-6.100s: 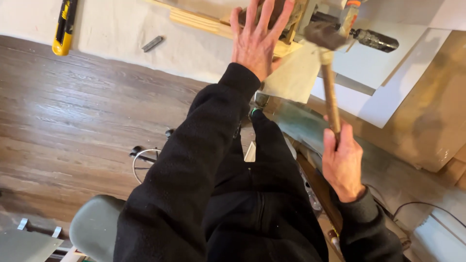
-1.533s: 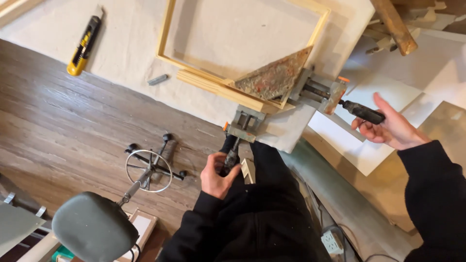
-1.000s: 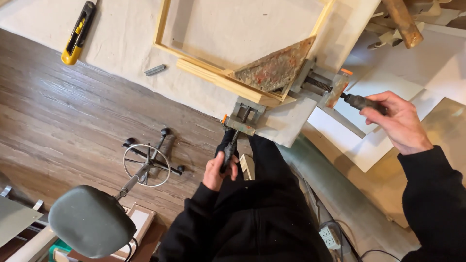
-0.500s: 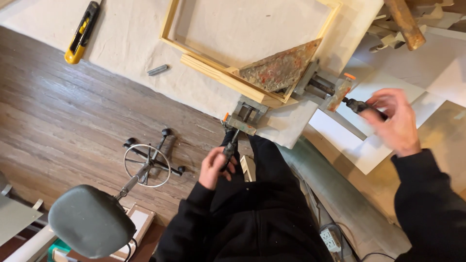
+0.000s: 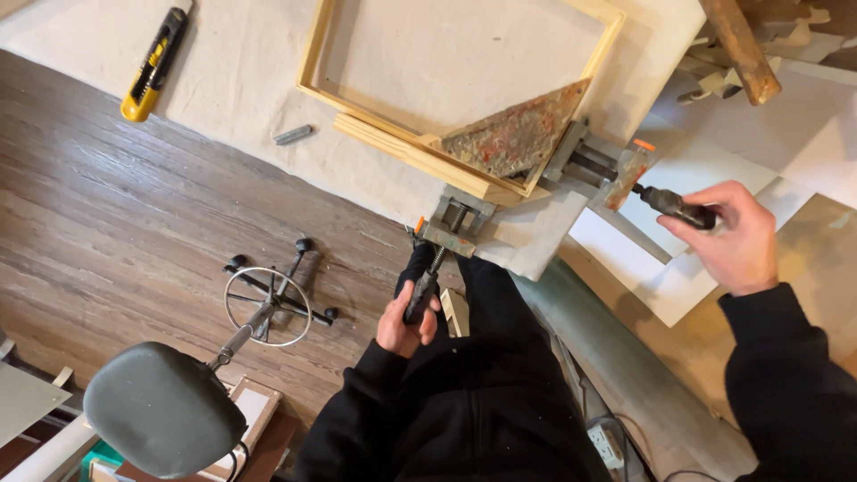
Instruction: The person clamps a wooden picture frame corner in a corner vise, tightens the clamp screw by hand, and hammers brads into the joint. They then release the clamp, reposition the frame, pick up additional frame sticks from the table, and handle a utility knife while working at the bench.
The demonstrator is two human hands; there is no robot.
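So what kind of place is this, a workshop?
Most likely a framing or woodworking workshop. A wooden frame lies on the cloth-covered bench, its corner held in a metal corner clamp. A yellow utility knife lies nearby, and a work stool stands on the floor.

No labels, signs, screens seen; poss. green package btm-left, behind stool, partly hidden.

Pale raw-wood frame, rusty rough metal corner clamp, matt off-white cloth, grainy wood floor.
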